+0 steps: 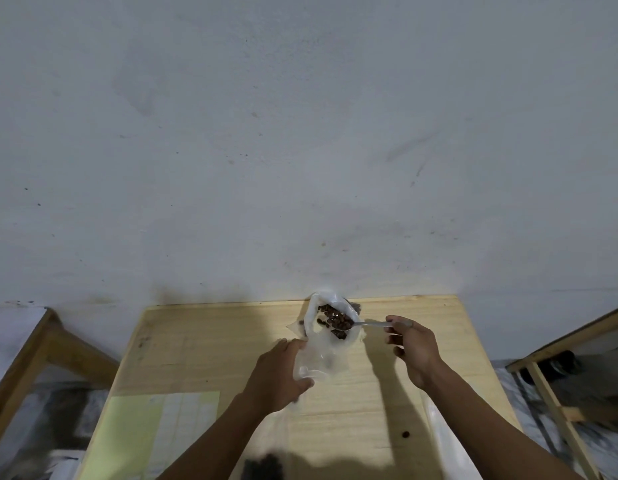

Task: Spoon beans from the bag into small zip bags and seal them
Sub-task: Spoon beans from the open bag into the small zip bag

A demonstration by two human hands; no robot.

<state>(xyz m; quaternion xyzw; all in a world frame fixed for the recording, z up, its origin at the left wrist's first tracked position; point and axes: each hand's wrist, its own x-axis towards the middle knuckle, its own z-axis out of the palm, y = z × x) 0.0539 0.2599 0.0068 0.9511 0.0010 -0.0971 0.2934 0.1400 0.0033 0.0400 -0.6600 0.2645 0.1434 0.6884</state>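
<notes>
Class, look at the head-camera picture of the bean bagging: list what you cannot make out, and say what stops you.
1. Left hand fingertips: hidden behind the small zip bag it holds.
2. Zip bag's seal: clear plastic, blurred, too faint to tell.
3. Spoon handle end: covered by the right hand.
4. Dark beans at the bottom: cut off by the edge and blurred.
5. Depth of the bean bag: its folded plastic hides it.

Dim, soft indoor light; blurred shadows fall across the wooden table [421,341], and wide-angle distortion bends the blurry edges.

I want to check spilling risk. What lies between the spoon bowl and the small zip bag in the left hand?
In the head view, only the big bag's open mouth with beans.
</notes>
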